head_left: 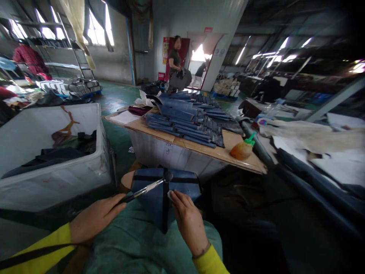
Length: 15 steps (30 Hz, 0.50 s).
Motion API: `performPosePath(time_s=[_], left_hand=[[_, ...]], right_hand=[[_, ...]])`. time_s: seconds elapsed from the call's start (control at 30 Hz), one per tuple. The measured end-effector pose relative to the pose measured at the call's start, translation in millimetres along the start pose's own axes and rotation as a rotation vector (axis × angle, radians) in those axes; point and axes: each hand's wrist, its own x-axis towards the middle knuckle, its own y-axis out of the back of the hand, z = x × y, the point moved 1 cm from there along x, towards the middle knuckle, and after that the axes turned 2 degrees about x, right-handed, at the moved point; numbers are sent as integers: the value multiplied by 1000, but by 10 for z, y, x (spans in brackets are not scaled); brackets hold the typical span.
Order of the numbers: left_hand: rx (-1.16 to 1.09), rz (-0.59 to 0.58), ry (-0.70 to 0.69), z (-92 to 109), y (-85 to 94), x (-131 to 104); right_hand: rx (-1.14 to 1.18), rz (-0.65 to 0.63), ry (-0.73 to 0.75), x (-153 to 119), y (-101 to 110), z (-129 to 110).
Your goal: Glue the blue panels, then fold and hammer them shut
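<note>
Blue panel (182,184) with crossing black strips (165,207), positioned at my lap, its lower end reaching between the knees of my green trousers (122,238); a tan edge (127,181) shows at its left. My left hand (95,217) is closed around the black handle of a round-headed hammer (151,186), whose metal shaft bears a pale wrapping; the dark head appears over the strip crossing, though contact cannot be judged. My right hand (190,220) rests its fingers, held close together, at the panel beside the vertical strip, next to a small pale item (170,195); with the thumb hidden, I cannot determine whether it is pinched. Yellow sleeves (212,260) cover both my forearms. Beyond the panel, a cardboard sheet (196,146) tops a pale container (159,150) and bears stacked blue pieces (182,127); near its right corner stands a squat bottle (241,150) of amber contents with a green top. To the left, a white bin (57,190) contains dark material (51,156). Farther back, a standing person (174,59) carries a dark item (181,79), and another in a red checked top (31,59) is at far left.
</note>
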Motion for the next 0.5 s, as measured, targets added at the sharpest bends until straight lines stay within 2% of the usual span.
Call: performPosePath(time_s=[0.07, 0.13, 0.27, 0.5], left_hand=[[-27, 64, -26, 20, 26, 17], [-38, 80, -48, 32, 33, 38], [-28, -33, -16, 76, 8, 104], [-121, -30, -73, 329, -52, 242]], right_hand=[[-3, 6, 4, -5, 7, -1], [-4, 15, 4, -8, 9, 2], [-9, 30, 1, -10, -6, 17], [-14, 39, -5, -41, -21, 47]])
